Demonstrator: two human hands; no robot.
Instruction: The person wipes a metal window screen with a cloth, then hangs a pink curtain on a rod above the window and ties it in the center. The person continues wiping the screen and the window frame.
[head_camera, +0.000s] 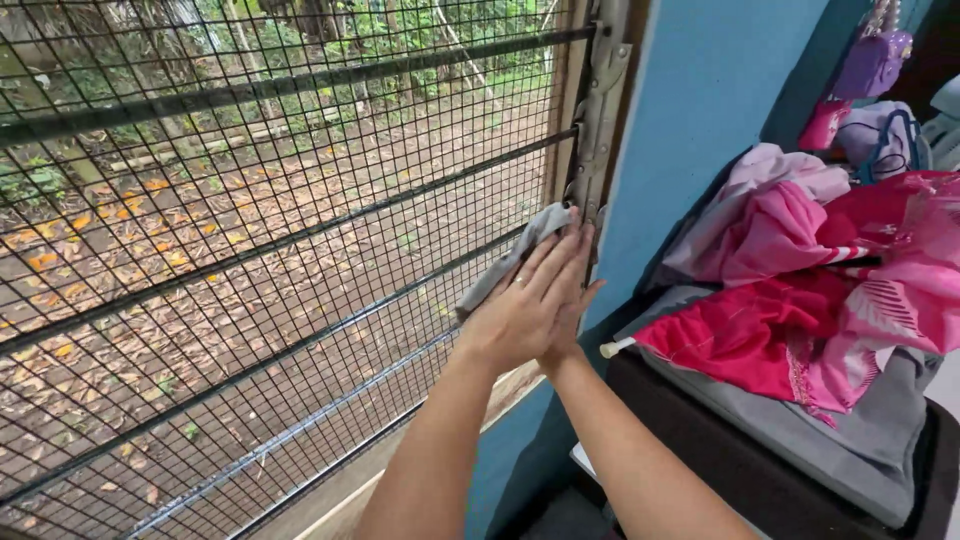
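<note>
Beyond a window covered with black wire mesh (250, 250), leaf-strewn ground and green plants are showing outside, and a blue wall (700, 120) is standing to the right of the window frame. Both arms of the person are reaching up from the bottom of the view toward the right edge of the mesh. The left hand (520, 310) is lying flat with its fingers stretched out and together, pressing a grey cloth (515, 255) against the mesh near the metal hinge strip (600, 110). A ring is showing on one finger. The right hand (572, 300) is sitting just behind the left, mostly hidden by it, with its fingers also extended and touching the cloth's upper end; neither hand is curling around anything. To the right, a pile of pink and red clothes (800, 290) is lying over a grey sheet on a dark piece of furniture (720, 460). A purple bag (872, 62) is hanging in the upper right corner.
</note>
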